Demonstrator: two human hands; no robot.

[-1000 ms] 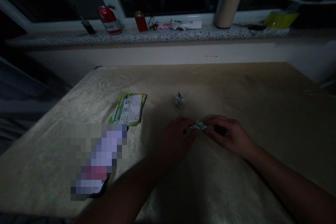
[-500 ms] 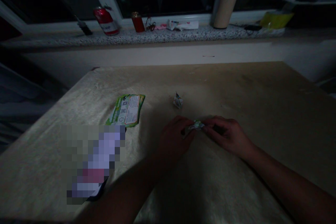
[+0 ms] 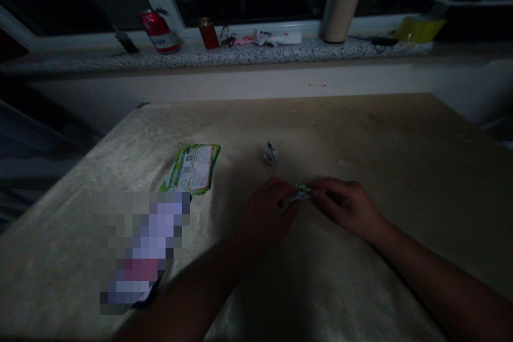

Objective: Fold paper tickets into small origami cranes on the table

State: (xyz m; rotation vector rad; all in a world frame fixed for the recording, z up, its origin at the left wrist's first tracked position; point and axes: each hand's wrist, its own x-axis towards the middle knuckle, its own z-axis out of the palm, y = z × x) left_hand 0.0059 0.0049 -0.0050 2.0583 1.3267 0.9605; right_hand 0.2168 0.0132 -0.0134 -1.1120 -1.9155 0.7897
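Between my two hands is a small crumpled piece of green and white printed wrapper (image 3: 303, 191), low over the table. My left hand (image 3: 272, 203) pinches its left side between thumb and fingers. On the right side, my right hand (image 3: 344, 200) pinches it with the fingertips. Dim light hides the wrapper's exact shape and whether anything is inside. A little beyond my left hand stands a small folded, pointed piece of printed wrapper (image 3: 271, 154), touched by neither hand.
Left of my hands lie a green printed packet (image 3: 192, 168) and a blurred phone-like object (image 3: 150, 246) on the cloth-covered table (image 3: 360, 133). Along the stone windowsill (image 3: 236, 54) stand a red can (image 3: 158, 32), a red-brown jar (image 3: 208, 33) and a cardboard tube (image 3: 347, 0).
The wrapper between my fingertips has shifted and creased slightly. Both hands keep nearly the same place and pinch; the whole view has moved a little.
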